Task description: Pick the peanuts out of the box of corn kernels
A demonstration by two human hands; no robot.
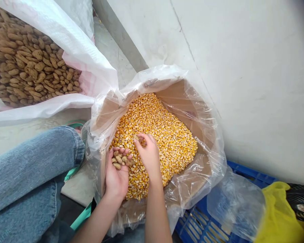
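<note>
My left hand is cupped palm up over the corn, with several unshelled peanuts lying on its fingers and palm. Just to its right, my right hand pinches a single peanut between thumb and fingertips, a little above the grain. Loose yellow corn kernels are heaped beneath both hands. They fill a cardboard box lined with a clear plastic bag, whose edges fold out over the rim.
A white woven sack of peanuts stands open at the upper left. Denim-covered legs are at the lower left. A pale wall rises behind the box. At lower right are a blue plastic crate and a yellow bag.
</note>
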